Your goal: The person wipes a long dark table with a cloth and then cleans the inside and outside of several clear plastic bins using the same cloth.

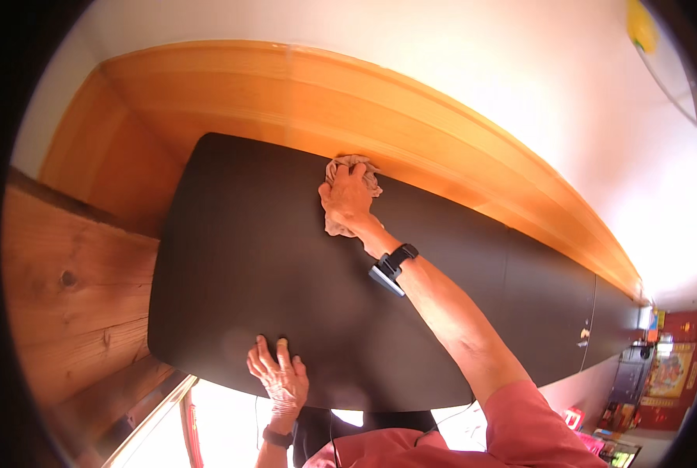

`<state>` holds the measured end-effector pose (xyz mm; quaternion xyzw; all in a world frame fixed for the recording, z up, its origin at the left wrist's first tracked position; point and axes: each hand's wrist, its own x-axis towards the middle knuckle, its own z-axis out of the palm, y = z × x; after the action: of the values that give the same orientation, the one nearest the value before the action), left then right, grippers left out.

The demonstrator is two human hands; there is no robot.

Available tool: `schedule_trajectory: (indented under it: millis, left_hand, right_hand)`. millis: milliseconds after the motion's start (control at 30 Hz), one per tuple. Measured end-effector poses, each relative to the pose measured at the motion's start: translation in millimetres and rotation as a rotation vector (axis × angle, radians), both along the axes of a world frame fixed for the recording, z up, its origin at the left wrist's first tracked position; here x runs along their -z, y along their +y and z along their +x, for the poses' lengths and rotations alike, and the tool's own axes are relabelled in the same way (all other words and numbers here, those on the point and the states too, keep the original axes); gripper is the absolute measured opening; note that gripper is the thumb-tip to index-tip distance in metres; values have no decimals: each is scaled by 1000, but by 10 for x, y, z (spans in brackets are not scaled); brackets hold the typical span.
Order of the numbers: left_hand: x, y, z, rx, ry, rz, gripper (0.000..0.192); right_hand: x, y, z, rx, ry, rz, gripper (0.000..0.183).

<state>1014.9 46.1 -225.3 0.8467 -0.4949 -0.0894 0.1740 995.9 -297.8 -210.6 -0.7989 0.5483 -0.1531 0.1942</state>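
A dark table top [255, 251] with rounded corners lies before me. My right hand [347, 196] presses a crumpled light brown cloth [354, 161] onto it at the far long edge, beside the wooden panelling; the cloth shows around my fingers and below the palm. A watch-like device on a black strap [390, 269] is on my right wrist. Near the close edge, my left hand [279, 371] rests on the table top with its fingers apart, holding nothing. A dark band [278, 439] circles my left wrist.
Orange wooden panelling [237, 88] runs along the far side below a white wall. Wooden planks [73, 292] stand at the left. Towards the right end, small objects [584, 336] lie on the dark surface. Red furnishings and a decorated picture [667, 374] appear beyond.
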Motion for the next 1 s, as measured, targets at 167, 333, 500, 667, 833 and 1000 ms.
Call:
schedule_trajectory:
  millis: [167, 333, 500, 667, 833, 1000]
  left_hand:
    - [-15, 35, -2, 6, 53, -15, 44]
    - [-15, 29, 7, 7, 56, -36, 44]
    - [-1, 25, -32, 42, 74, -31, 43]
    - [33, 79, -37, 45, 154, -45, 40]
    - [47, 96, -14, 146, 187, -74, 39]
    - [61, 98, -9, 180, 220, -121, 40]
  right_hand:
    - [-18, 18, 802, 39, 6, 168, 47]
    - [72, 133, 1502, -204, -60, -42, 42]
    - [226, 1, 2221, -253, -39, -155, 48]
    - [175, -16, 2555, -404, -69, -70, 39]
    - [205, 222, 2372, -643, -83, -104, 40]
    - [50, 994, 2166, -627, -199, -133, 44]
